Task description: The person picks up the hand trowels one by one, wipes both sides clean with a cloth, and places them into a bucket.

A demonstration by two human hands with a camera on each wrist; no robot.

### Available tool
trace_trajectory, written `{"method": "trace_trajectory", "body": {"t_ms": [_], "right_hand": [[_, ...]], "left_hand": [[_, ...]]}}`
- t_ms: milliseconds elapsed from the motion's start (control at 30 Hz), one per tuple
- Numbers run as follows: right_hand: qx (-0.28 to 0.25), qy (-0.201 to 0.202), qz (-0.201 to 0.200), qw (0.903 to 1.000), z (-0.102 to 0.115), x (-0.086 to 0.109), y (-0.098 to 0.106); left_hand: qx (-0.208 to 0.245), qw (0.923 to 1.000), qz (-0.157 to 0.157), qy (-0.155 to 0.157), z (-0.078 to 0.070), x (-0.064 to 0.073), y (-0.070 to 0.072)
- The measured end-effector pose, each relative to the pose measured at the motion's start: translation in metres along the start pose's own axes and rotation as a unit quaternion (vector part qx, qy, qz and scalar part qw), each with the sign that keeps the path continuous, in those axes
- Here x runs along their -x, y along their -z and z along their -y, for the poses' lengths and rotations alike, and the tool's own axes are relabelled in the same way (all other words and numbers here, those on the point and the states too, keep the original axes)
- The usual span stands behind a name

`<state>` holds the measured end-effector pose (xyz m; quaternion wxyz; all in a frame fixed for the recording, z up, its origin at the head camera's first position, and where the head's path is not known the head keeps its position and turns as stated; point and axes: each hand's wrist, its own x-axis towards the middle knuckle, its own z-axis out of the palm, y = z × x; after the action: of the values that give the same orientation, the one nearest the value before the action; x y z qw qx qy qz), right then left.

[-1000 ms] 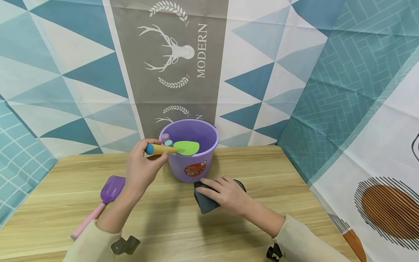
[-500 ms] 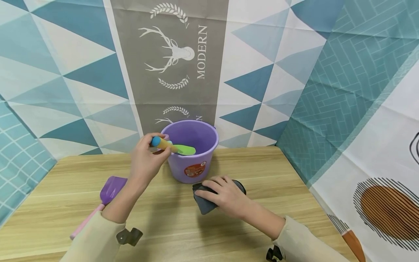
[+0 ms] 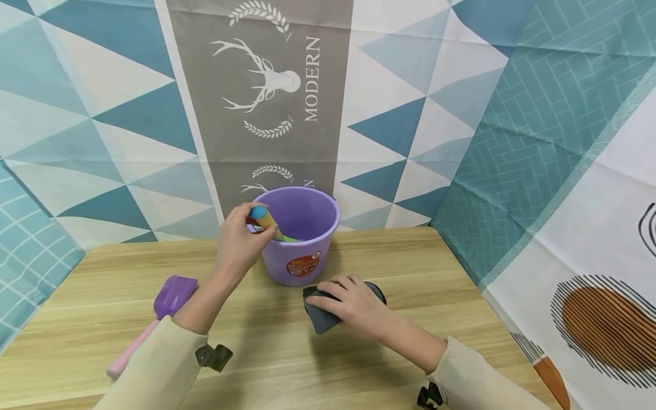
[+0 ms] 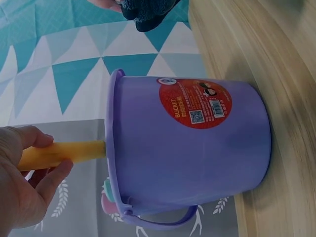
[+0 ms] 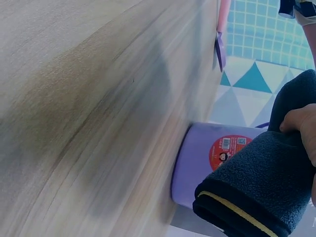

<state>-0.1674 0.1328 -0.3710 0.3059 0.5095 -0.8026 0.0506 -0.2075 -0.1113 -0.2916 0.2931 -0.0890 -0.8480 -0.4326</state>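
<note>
My left hand (image 3: 245, 238) pinches the yellow, blue-tipped handle of a toy shovel (image 3: 271, 224) over the left rim of a purple bucket (image 3: 299, 259). Only a sliver of the shovel's green blade shows inside the bucket. In the left wrist view, thumb and fingers close round the yellow handle, and its lower end passes behind the rim. My right hand (image 3: 359, 306) grips a folded dark grey-blue cloth (image 3: 323, 316) in front of the bucket. The right wrist view shows this fuzzy cloth (image 5: 266, 173) with a yellow stripe along its edge.
A purple shovel (image 3: 174, 296) with a pink handle lies on the wooden table (image 3: 420, 341), left of my left forearm. Pink and teal handle ends (image 4: 107, 195) stick out of the bucket. Patterned wall coverings (image 3: 389, 85) stand behind and beside the table.
My left hand has moved slightly right and tipped the toy shovel, so its green blade has sunk into the bucket. My right hand and the cloth have stayed nearly still.
</note>
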Motion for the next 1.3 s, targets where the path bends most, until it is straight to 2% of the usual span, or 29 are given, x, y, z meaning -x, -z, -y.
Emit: {"method": "trace_trajectory", "body": {"t_ms": [100,400,533,833,1100,1300], "right_hand": [[-0.001,-0.003,0.002,1.0,-0.001,-0.001,0.0],[0.007,0.003,-0.003,1.0,-0.003,0.0,-0.001],[0.003,0.0,-0.001,1.0,-0.003,0.0,-0.001],[0.006,0.005,0.003,1.0,-0.005,0.001,-0.001],[0.005,0.0,0.011,0.9999,-0.005,0.0,0.001],[0.007,0.0,0.009,0.9999,-0.005,0.0,0.002]], "left_hand": [[0.005,1.0,0.005,0.005,0.001,-0.001,-0.002],[0.028,0.9978,0.038,0.046,0.004,-0.006,-0.011],[0.033,0.9969,0.041,0.059,0.007,-0.008,-0.015],[0.047,0.9961,0.041,0.063,0.014,-0.009,-0.023],[0.042,0.9967,0.042,0.056,0.016,-0.009,-0.025],[0.032,0.996,0.05,0.067,0.018,-0.011,-0.026]]}}
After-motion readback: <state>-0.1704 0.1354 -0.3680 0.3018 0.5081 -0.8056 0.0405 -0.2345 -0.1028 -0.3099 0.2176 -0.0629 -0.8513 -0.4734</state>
